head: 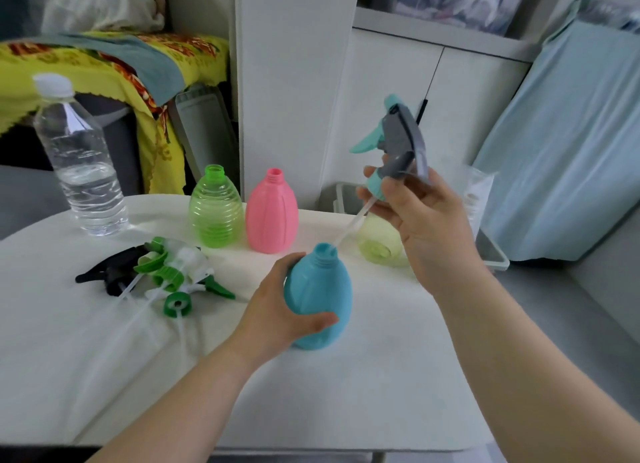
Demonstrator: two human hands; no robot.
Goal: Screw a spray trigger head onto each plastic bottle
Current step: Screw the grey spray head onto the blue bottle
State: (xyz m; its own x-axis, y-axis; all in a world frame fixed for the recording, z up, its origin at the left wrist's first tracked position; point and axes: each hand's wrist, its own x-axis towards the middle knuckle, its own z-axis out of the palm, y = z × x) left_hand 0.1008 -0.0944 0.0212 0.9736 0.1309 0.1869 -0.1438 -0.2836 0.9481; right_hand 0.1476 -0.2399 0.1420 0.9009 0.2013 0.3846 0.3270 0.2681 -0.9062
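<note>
White desk [346, 376] fills the head view, cabinets behind. Left hand [277, 310] wraps its fingers around an upright blue bottle [320, 300] on the desk. Right hand [426, 220] pinches a grey-teal trigger head [398, 144] above and right of it, its tube [349, 227] tip at the bottle's mouth. Feeding the tube straight down before turning the collar would likely avoid cross-threading. Green bottle [214, 210], pink bottle [272, 213] and spare heads [162, 272] wait nearby.

Soft, even daylight fills the scene, bright but flat, with no clear source. The white worktop [381, 376] is nearly washed out, and shadows under the blue bottle [318, 300] are faint. The water bottle [81, 158] shows mild glints. Straight lines bow toward the edges, and the far background and corners look soft and smeared.
</note>
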